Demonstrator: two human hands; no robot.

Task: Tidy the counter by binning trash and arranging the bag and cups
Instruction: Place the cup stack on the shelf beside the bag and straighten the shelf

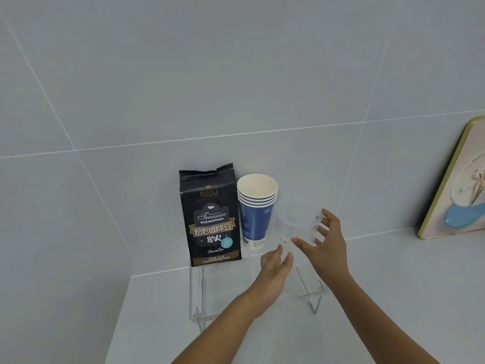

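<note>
A black coffee bag (210, 219) stands upright on a clear acrylic riser (195, 292) against the tiled wall. Touching its right side is a stack of several blue paper cups (256, 216), mouth up. Right of those stands a clear plastic cup (294, 224), hard to make out. My right hand (328, 245) curves around the cup's right side with fingers spread, thumb in front. My left hand (275, 266) reaches up from below, fingertips at the clear cup's base; I cannot tell whether either hand grips it.
The riser stands on a pale grey counter (393, 298) on thin clear legs. A gold-framed picture (462, 185) leans against the wall at the far right. The counter's left edge drops away at lower left.
</note>
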